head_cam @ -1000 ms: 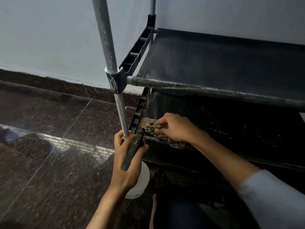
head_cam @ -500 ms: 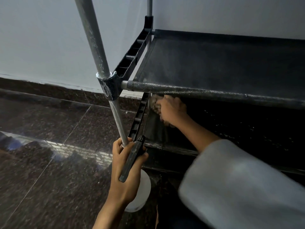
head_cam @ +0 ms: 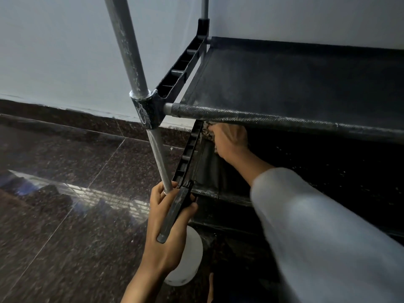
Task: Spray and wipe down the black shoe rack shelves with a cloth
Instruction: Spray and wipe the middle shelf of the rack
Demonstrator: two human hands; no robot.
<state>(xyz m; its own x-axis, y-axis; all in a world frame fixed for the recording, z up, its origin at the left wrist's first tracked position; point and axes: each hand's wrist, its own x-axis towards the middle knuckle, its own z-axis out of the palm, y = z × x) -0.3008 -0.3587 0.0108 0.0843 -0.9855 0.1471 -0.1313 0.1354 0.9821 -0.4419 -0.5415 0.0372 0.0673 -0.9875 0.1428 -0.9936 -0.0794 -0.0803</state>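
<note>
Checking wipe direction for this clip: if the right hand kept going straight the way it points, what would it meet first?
The right hand points up-left into the lower shelf's back-left corner, pressing the cloth. Going straight on, it would probably meet the black side rail first; depth there is unclear.

Black shoe rack (head_cam: 284, 84) fills the frame's right. A brownish cloth (head_cam: 206, 132) sits bunched under its upper shelf, centre frame. White spray bottle (head_cam: 185, 259), black trigger, lower centre.
</note>
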